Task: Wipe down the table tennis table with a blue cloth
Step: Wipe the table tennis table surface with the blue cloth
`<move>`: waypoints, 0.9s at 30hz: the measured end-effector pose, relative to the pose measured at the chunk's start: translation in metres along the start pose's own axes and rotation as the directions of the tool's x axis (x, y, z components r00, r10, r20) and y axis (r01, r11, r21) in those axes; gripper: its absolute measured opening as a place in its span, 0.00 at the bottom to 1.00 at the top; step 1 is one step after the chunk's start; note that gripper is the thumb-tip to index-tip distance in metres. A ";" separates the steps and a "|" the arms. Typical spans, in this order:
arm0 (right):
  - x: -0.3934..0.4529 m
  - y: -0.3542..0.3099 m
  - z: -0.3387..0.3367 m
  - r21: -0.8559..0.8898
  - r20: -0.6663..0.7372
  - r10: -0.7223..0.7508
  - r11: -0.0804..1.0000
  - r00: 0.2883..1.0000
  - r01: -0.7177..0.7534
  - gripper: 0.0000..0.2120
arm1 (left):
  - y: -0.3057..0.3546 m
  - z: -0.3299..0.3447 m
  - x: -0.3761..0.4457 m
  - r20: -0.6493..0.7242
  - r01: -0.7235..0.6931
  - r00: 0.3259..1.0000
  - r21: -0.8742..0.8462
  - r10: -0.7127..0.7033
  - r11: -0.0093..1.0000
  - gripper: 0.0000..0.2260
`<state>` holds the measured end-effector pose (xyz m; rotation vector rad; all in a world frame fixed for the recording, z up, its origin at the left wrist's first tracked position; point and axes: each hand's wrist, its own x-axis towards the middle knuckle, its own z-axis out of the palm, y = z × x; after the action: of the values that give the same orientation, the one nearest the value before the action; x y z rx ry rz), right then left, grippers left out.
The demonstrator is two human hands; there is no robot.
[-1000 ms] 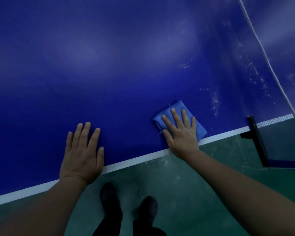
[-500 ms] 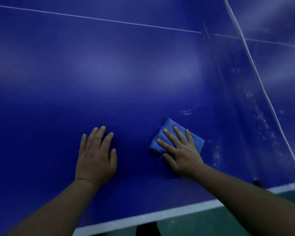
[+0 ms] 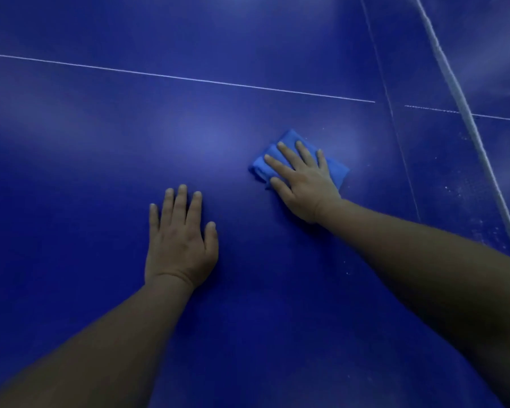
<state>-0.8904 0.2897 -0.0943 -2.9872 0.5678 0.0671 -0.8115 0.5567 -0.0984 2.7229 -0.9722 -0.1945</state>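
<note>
- Flatly pressed, the right hand [image 3: 302,179] lies palm down on the blue cloth [image 3: 289,142], fingers straight and spread wide, thumb laid along the cloth's near left edge.
- The blue cloth is folded into a small pad and sits on the dark blue tabletop [image 3: 100,160], most of it covered by the hand; its far corner and its left and right edges show past the fingers.
- The left hand [image 3: 180,245] rests palm down straight on the tabletop, fingers straight and close together, thumb a little out to the side, holding nothing. It lies nearer the person than the cloth and to its left, apart from it.
- Both bare forearms reach in from the lower edge of the view.
- A thin white centre line [image 3: 189,78] crosses the tabletop beyond both hands.
- To the right of the cloth stands the net, its white top band [image 3: 454,83] running slantwise from the upper edge down to the right edge.
- Pale specks [image 3: 454,189] dot the surface close to the net's foot, right of the cloth.
- Soft light patches gleam on the tabletop between the line and the hands.
</note>
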 end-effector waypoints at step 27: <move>0.090 0.027 -0.005 0.009 -0.018 0.294 0.956 0.956 -0.294 0.27 | -0.003 0.009 0.006 -0.025 -0.017 1.000 0.033 0.018 0.999 0.28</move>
<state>-0.8168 0.2317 -0.0973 -2.8741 1.0086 0.0580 -0.8075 0.5535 -0.1080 2.7388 -1.0005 -0.1409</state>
